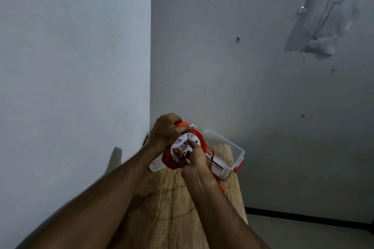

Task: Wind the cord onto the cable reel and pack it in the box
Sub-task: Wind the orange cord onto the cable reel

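Two pale walls [81,46] meeting in a corner fill most of the frame; a sheet with a line drawing [325,18] is taped at the upper right. A wooden table [172,208] runs from the bottom centre up into the corner. On its far end, just right of centre, stands a clear plastic box [228,147] with an orange latch [238,167] on its right end. In front of the box, at frame centre, the cable reel [188,147] is held upright: orange body, white socket face turned toward the viewer. The left hand [168,130], entering from the lower left, has its fingers curled over the orange handle [183,123] at the reel's top. The right hand [192,158], entering from the bottom centre, rests against the white face with fingers bent, pinching something small and dark there; what it is cannot be told. A thin orange cord [211,157] hangs loose to the right of the reel, passing before the box and trailing down beside the right wrist onto the table.
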